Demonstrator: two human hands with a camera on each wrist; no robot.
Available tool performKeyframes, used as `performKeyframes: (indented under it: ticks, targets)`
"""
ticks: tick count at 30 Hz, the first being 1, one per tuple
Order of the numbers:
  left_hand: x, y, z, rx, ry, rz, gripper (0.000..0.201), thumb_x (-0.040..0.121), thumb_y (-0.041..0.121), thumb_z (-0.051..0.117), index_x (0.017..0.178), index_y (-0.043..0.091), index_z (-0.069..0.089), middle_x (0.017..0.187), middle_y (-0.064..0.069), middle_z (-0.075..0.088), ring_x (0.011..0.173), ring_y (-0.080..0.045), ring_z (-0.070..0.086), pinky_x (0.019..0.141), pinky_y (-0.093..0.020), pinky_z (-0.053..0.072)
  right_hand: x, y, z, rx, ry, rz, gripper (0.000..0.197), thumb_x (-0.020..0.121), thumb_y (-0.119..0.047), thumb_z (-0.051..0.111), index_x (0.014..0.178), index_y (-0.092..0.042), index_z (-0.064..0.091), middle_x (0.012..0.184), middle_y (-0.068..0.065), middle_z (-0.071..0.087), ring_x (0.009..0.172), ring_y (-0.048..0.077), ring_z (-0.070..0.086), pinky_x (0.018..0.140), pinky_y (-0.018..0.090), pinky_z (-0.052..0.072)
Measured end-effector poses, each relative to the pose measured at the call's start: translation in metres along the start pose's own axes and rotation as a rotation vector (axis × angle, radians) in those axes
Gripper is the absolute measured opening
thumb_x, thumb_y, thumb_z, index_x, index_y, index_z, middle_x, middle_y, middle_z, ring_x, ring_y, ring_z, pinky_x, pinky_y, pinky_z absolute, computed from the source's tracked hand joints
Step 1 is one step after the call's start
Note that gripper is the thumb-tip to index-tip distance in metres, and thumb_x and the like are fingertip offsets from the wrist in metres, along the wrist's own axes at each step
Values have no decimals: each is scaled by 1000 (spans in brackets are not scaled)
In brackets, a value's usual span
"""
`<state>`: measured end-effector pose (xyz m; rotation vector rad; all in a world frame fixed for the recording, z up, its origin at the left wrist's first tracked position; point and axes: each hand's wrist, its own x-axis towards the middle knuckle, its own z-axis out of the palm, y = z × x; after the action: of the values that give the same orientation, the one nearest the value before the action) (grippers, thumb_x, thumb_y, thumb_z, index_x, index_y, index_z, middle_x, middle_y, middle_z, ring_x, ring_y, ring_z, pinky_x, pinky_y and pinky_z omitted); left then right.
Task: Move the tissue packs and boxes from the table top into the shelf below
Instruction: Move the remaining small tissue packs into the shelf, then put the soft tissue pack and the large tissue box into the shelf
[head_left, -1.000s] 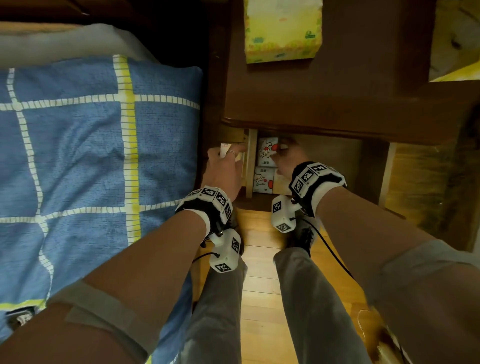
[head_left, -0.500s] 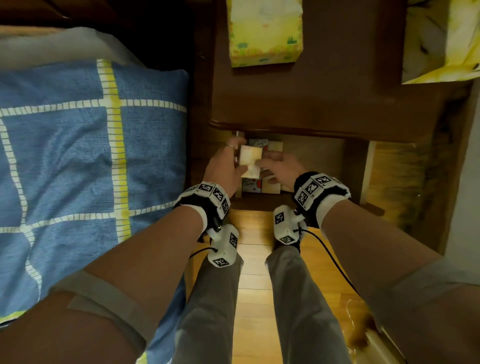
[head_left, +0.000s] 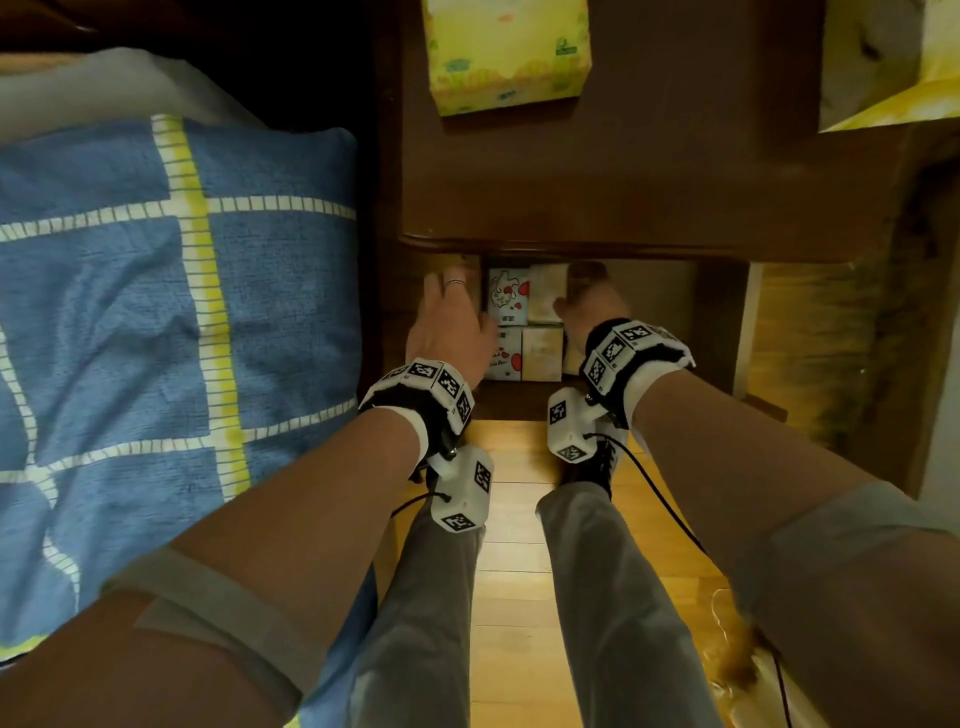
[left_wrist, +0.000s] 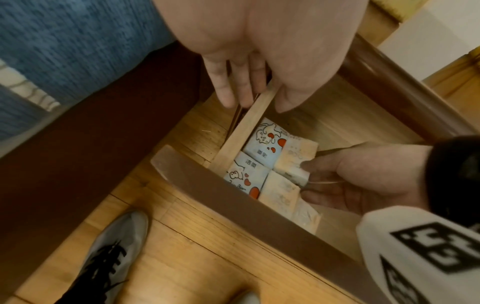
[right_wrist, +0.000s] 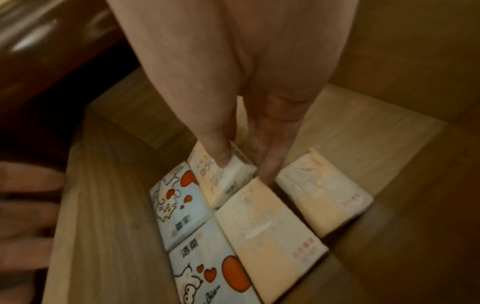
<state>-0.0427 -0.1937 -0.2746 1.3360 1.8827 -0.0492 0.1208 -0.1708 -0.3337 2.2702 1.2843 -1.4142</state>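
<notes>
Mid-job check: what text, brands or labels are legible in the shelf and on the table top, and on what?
"洁柔": near blue tissue pack.
Two characters, upside down, not read reliably: far blue tissue pack.
Cursive script, cut off, unreadable: near blue tissue pack.
Small print, blurred: cream tissue packs.
Green logo, too small: yellow tissue box.
Wrist markers: patterns only.

We see five small tissue packs lying flat in the shelf (right_wrist: 363, 127) against its left wall: two blue cartoon packs (right_wrist: 182, 197), then two cream packs (right_wrist: 270, 224), a fifth cream pack (right_wrist: 324, 193) rightmost. A yellow tissue box (head_left: 506, 52) sits at the table top's (head_left: 649, 182) far edge.
</notes>
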Motion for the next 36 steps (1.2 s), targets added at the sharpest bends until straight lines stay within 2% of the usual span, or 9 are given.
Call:
performKeyframes:
  ticks: [6, 12, 16, 19, 23, 26, 29, 32, 36]
  targets:
    - [0, -8, -10, -15, -55, -5, 44, 93, 21, 54, 135, 19, 39, 133, -7, 40, 96, -25, 58, 71, -32, 40, 4, -9, 2, -254, -30, -3, 40, 91, -39, 56, 114, -6, 59, 108, 14, 62, 91, 31, 60, 72, 35, 46]
    - [1, -12, -15, -22, -61, -15, 40, 93, 20, 54, 131, 21, 42, 132, -6, 43, 98, -26, 61, 73, -35, 47, 6, -16, 4, -164, -105, -58, 54, 95, -7, 46, 147, -14, 35, 142, 15, 49, 121, 35, 54, 92, 37, 47]
    - [1, -12, -20, -49, -57, 4, 39, 92, 19, 54, 130, 21, 45, 131, -5, 49, 104, -24, 60, 83, -39, 52, -1, -15, 2, -47, -104, -40, 72, 92, -6, 47, 155, -23, 16, 152, 11, 39, 123, 33, 53, 89, 34, 49]
    - [-7, -8, -29, -40, -48, 32, 32, 92, 19, 53, 124, 22, 51, 124, -2, 57, 103, -21, 62, 85, -41, 53, -15, -14, -4, 6, -88, 12, 79, 89, -4, 49, 156, -22, 10, 158, 11, 28, 130, 34, 47, 98, 36, 49]
    - [-23, 4, -56, -1, 20, 38, 14, 91, 25, 52, 103, 30, 59, 95, 7, 66, 86, -16, 64, 75, -33, 52, -46, -13, -21, 114, -93, 83, 61, 94, -9, 51, 151, -14, 30, 143, 14, 49, 125, 33, 52, 96, 35, 46]
    - [-28, 25, -88, -49, 92, 42, 10, 90, 28, 56, 99, 31, 57, 84, 11, 64, 80, -13, 63, 69, -29, 47, -67, -27, -46, 377, -138, 84, 27, 94, -10, 54, 119, -10, 62, 125, 14, 65, 106, 28, 63, 89, 37, 53]
    - [-17, 48, -118, -130, 147, 32, 27, 89, 23, 56, 116, 27, 52, 100, 4, 65, 90, -18, 64, 72, -29, 43, -85, -52, -83, 609, -164, 102, 10, 96, -14, 56, 97, -10, 66, 99, 13, 75, 87, 26, 71, 77, 37, 59]
    - [5, 70, -138, -204, 152, 36, 54, 92, 16, 51, 144, 21, 35, 137, -9, 50, 117, -26, 57, 93, -38, 48, -77, -77, -116, 634, -13, 4, 18, 93, -22, 60, 108, -16, 66, 95, 4, 75, 83, 22, 71, 72, 36, 59]
    - [47, 95, -152, -412, 110, 49, 67, 97, 11, 47, 155, 18, 15, 161, -10, 22, 146, -27, 28, 120, -38, 25, -54, -110, -136, 596, 63, -186, 43, 89, -31, 61, 131, -36, 53, 111, -6, 64, 99, 16, 63, 86, 37, 54]
